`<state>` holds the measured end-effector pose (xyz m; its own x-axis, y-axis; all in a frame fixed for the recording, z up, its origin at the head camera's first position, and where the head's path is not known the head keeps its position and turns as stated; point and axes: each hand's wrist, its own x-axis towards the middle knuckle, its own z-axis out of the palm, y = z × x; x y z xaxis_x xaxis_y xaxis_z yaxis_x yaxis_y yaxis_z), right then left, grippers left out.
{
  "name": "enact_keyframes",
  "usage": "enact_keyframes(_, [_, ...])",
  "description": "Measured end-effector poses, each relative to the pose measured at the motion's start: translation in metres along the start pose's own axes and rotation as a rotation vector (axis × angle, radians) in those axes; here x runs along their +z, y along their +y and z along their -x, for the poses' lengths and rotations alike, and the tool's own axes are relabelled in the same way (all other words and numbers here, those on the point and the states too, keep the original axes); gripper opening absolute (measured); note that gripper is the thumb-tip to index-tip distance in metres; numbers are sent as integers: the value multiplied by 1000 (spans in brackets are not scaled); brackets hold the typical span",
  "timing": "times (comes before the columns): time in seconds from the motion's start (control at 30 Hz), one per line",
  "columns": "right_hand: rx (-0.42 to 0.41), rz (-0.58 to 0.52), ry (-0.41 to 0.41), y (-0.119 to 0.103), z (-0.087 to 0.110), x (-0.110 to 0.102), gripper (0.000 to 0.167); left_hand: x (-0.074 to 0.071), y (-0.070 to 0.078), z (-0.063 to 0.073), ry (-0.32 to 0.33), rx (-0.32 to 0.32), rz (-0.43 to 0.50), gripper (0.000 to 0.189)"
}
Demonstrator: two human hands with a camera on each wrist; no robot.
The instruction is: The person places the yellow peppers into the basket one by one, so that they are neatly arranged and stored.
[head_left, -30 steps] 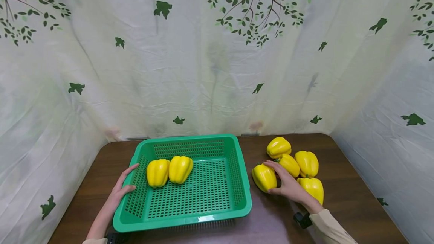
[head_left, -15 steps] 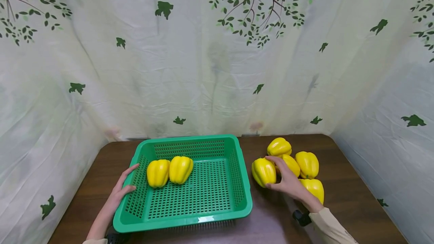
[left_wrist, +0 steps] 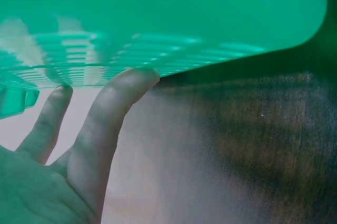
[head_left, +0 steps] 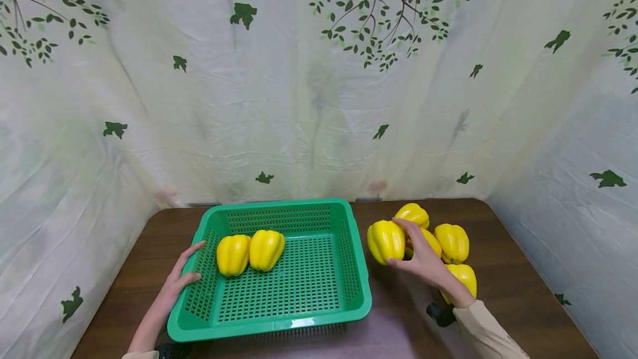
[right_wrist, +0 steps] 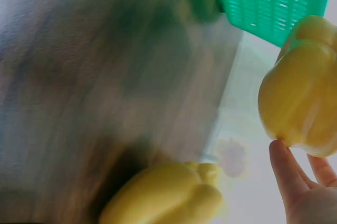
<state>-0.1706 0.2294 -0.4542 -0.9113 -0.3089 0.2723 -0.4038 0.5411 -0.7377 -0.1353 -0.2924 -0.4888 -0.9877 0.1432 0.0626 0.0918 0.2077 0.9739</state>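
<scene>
The right hand (head_left: pixel 423 259) pinches a yellow pepper (head_left: pixel 385 242) between thumb and fingers, up off the tabletop (head_left: pixel 518 292). The pepper lies on the hand's left, just right of the green basket (head_left: pixel 239 330); which way its long axis runs is hard to tell. The left hand (head_left: pixel 174 280), fingers fairly straight and spread, touches the basket's left side. In the basket, two peppers (head_left: pixel 233 255) sit side by side, left of centre. Four loose peppers (head_left: pixel 452 243) cluster beyond and right of the right hand.
</scene>
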Motion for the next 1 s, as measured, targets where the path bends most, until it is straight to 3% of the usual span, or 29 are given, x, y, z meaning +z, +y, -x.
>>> enact_keyframes(0.5, [-60, -15, 22, -20, -17, -2, 86, 0, -1, 0, -7, 20, 4, 58])
enact_keyframes(1.0, [-128, -95, -65, -50, -38, 16, 84, 0, 0, 0, 7, -3, -14, 58])
